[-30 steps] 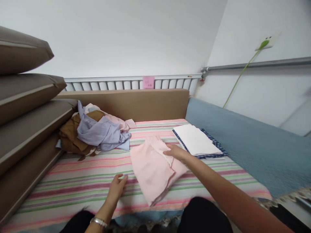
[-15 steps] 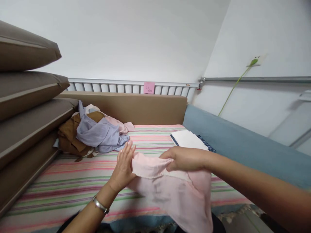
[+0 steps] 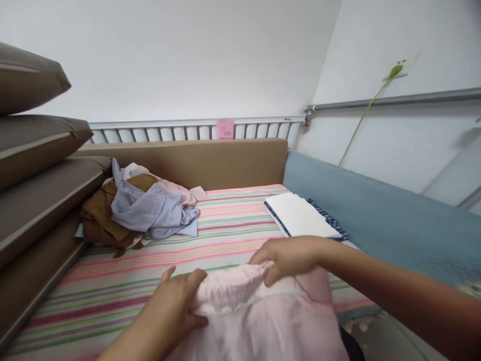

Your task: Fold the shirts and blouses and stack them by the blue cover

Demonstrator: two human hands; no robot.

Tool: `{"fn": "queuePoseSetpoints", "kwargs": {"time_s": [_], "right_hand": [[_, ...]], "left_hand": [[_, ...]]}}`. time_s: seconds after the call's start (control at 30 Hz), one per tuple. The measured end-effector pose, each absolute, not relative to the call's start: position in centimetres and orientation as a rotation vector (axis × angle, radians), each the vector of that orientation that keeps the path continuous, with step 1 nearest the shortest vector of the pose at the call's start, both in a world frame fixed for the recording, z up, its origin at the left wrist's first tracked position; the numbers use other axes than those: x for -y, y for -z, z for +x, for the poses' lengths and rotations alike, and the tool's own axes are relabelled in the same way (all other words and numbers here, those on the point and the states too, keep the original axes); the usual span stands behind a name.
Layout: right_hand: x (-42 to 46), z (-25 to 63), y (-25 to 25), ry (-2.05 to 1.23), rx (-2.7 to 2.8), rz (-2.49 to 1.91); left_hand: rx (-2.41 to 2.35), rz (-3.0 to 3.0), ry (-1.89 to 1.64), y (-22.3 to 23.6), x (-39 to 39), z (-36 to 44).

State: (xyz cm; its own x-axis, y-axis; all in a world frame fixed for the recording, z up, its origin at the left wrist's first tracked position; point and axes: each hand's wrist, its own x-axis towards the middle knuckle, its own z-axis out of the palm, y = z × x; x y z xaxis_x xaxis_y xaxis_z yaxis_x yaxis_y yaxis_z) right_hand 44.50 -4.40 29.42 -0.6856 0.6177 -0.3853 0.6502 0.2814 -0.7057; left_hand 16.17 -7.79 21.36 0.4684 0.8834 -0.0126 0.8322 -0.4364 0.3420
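A light pink garment (image 3: 259, 321) with a gathered band along its upper edge hangs toward me, its lower part cut off by the frame. My right hand (image 3: 287, 255) pinches the band near its middle, thumb on the near side. At the band's left end is my left hand (image 3: 175, 306), its thumb over the near face of the cloth and its fingers at the edge. The garment's kind cannot be told from what shows.
A rumpled pile of clothes (image 3: 150, 205) lies on the striped sheet (image 3: 221, 245) beside stacked brown cushions (image 3: 48, 178). Folded white cloth (image 3: 298, 215) with dark blue checked cloth under it lies at the right. Brown (image 3: 203, 163) and blue padding (image 3: 361, 205) border the bed.
My left hand has moved down and nearer, from spread beside the garment to holding its left end. The band has spread wider and come lower in view. My right hand keeps its pinch.
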Motion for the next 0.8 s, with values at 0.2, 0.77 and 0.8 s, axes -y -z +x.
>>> {"fn": "queuePoseSetpoints", "kwargs": {"time_s": [0.2,0.77,0.8], "right_hand": [[-7.8,43.7,-20.4,0.895,-2.374,1.466],[-6.2,50.6,-10.0,0.716,-2.306,2.629],[-5.9,50.5,-9.9,0.716,-2.272,2.664]], "left_hand": [[-1.572,2.288,-0.02,-17.0,-4.6,18.7],[-1.854,1.493,-0.698,-5.9,-5.2,12.3],[-1.852,1.47,-0.684,-5.9,-5.1,12.7]]}}
